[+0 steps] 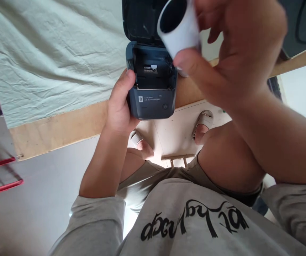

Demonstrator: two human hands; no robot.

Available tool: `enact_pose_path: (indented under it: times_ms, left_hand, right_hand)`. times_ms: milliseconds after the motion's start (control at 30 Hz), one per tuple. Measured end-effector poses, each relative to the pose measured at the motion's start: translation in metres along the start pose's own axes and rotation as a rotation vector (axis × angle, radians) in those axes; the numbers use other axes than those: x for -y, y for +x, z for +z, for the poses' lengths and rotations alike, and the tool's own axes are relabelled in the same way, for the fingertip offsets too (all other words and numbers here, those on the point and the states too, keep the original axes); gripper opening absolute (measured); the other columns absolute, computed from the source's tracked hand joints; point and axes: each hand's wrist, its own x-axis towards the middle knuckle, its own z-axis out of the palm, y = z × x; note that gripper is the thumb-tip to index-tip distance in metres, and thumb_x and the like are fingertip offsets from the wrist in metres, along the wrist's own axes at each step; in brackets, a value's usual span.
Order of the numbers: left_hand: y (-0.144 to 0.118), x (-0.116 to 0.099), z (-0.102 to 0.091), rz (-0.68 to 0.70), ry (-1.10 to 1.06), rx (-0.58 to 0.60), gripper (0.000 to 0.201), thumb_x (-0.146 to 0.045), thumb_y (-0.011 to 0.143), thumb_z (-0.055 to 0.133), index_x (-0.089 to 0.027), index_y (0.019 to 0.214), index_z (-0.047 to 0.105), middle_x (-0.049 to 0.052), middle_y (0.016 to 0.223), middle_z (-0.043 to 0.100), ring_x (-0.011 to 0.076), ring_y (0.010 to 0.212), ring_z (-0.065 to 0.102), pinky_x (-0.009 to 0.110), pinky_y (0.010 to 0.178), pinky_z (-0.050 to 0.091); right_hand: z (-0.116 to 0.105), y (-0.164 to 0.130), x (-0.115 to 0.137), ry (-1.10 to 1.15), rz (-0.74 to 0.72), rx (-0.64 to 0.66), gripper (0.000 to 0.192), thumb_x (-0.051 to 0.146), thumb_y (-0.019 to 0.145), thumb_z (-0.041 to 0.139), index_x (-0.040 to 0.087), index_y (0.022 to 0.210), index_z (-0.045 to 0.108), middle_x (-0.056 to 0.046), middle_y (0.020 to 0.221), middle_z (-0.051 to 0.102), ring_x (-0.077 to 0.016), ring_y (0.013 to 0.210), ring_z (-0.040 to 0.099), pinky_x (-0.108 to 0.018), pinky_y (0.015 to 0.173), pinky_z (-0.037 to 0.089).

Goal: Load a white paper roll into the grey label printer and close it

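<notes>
My left hand [123,99] is wrapped round the left side of a dark blue label printer [153,103], thumb on its edge. The printer's black lid [139,23] stands raised, so its hollow roll bay shows, with a small printed sticker inside. Above the bay's right side, my right hand [230,46] grips a white paper roll [182,39] between thumb and fingers. The roll is tilted, with its dark hollow core facing left. It covers part of the lid and looks slightly blurred.
A pale green cloth [57,53] covers the table, whose bare wooden edge [59,121] runs below the printer. At the upper right lies a dark flat object [305,28] with a cable. Red-edged racks [3,186] stand at far left; a wooden stool bar [178,156] shows between my legs.
</notes>
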Motion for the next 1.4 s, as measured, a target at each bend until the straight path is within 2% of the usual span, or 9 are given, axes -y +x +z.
enact_pose_path:
  times_ms: [100,267,500,667,767,867,1033,1133,1400]
  left_hand:
    - [0.0,0.0,0.002,0.022,0.025,-0.023,0.025,-0.038,0.077,0.037,-0.023,0.079,0.056,0.0,0.1,0.062,0.0233,0.116,0.046,0.035,0.089,0.045]
    - [0.0,0.0,0.003,0.042,0.073,-0.042,0.029,-0.038,0.077,0.034,-0.027,0.087,0.059,0.0,0.101,0.062,0.023,0.117,0.045,0.036,0.086,0.046]
    - [0.0,0.0,0.002,0.059,0.172,-0.081,0.028,-0.042,0.074,0.038,-0.024,0.08,0.059,0.002,0.094,0.063,0.0252,0.114,0.048,0.038,0.085,0.046]
    - [-0.002,0.0,-0.004,0.037,0.159,-0.07,0.027,-0.044,0.073,0.04,-0.024,0.081,0.056,0.003,0.087,0.062,0.0241,0.107,0.052,0.034,0.08,0.046]
    - [-0.004,0.0,-0.007,0.096,0.133,-0.034,0.021,-0.036,0.07,0.05,-0.027,0.089,0.052,-0.001,0.083,0.06,0.0177,0.091,0.058,0.026,0.072,0.045]
    - [-0.004,0.001,-0.008,0.105,0.132,-0.022,0.038,-0.021,0.065,0.056,-0.032,0.099,0.046,-0.004,0.085,0.058,0.0136,0.085,0.058,0.024,0.072,0.044]
    - [-0.005,0.002,-0.006,0.133,0.142,0.028,0.042,-0.021,0.064,0.055,-0.031,0.103,0.043,-0.002,0.098,0.058,0.0188,0.098,0.055,0.03,0.075,0.047]
    - [-0.005,0.001,-0.006,0.098,0.172,0.048,0.041,-0.023,0.063,0.055,-0.03,0.102,0.046,-0.001,0.097,0.06,0.0212,0.105,0.052,0.032,0.08,0.047]
    - [-0.004,0.002,-0.007,0.125,0.149,0.042,0.039,-0.022,0.062,0.056,-0.029,0.1,0.048,-0.002,0.091,0.058,0.0195,0.104,0.052,0.031,0.08,0.046]
  right_hand:
    - [0.01,0.001,0.005,-0.126,-0.19,-0.065,0.05,0.053,0.074,0.034,0.018,0.107,0.047,0.004,0.101,0.049,0.0022,0.091,0.045,-0.01,0.083,0.037]
    - [0.021,0.008,0.007,-0.249,-0.311,-0.103,0.034,0.043,0.073,0.041,0.019,0.095,0.046,0.004,0.1,0.046,-0.0019,0.095,0.043,-0.015,0.085,0.037]
    - [0.024,0.01,0.017,-0.306,-0.101,0.158,0.029,0.044,0.079,0.029,0.031,0.095,0.049,0.006,0.101,0.047,-0.0064,0.096,0.042,-0.028,0.087,0.029]
    - [0.02,-0.001,0.023,-0.387,-0.092,0.107,0.037,0.045,0.081,0.017,0.037,0.093,0.051,0.008,0.096,0.05,-0.0055,0.095,0.04,-0.03,0.089,0.026]
    - [0.019,-0.01,0.02,-0.421,-0.236,0.149,0.039,0.049,0.081,0.018,0.037,0.092,0.054,0.01,0.099,0.05,-0.0044,0.095,0.04,-0.028,0.088,0.027]
    - [0.017,-0.015,0.016,-0.365,-0.378,0.107,0.032,0.048,0.078,0.028,0.032,0.091,0.053,0.01,0.098,0.05,-0.002,0.092,0.042,-0.024,0.086,0.031]
    - [0.005,-0.013,0.011,-0.235,-0.169,-0.151,0.042,0.043,0.079,0.026,0.018,0.105,0.046,0.001,0.1,0.047,-0.0027,0.097,0.045,-0.015,0.079,0.036]
    - [0.0,-0.011,0.003,-0.295,-0.108,-0.142,0.056,0.05,0.078,0.024,0.015,0.12,0.034,-0.001,0.102,0.045,-0.0081,0.103,0.044,-0.021,0.083,0.036]
    - [-0.001,-0.007,-0.001,-0.2,-0.054,-0.168,0.056,0.052,0.079,0.02,0.013,0.117,0.038,0.0,0.104,0.047,-0.0039,0.101,0.046,-0.02,0.085,0.034]
